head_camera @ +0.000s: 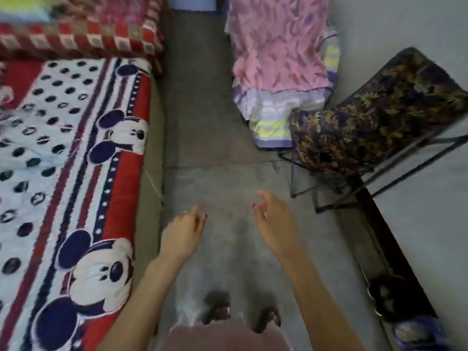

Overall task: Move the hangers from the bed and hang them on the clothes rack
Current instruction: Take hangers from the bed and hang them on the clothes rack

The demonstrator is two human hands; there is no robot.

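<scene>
Feet in sandals sit at frame bottom on the grey floor, both forearms out ahead. Left hand and right hand hang over the floor, fingers loosely spread w/ a slight curl, nothing held, well apart from each other. No hangers visible anywhere; frame's motion-blurred, so can't tell if any lie on the bed at left (cartoon-mouse sheet, red border). Judgement: hangers will be light, stiff, a bit slippery, prone to tangling; best taken by the hook neck or bottom bar, several at once. Clothes rack is at right, thin dark metal frame, dark floral cloth draped over it, pink garment beyond. Narrow aisle btwn bed and rack, pale wall behind rack.
</scene>
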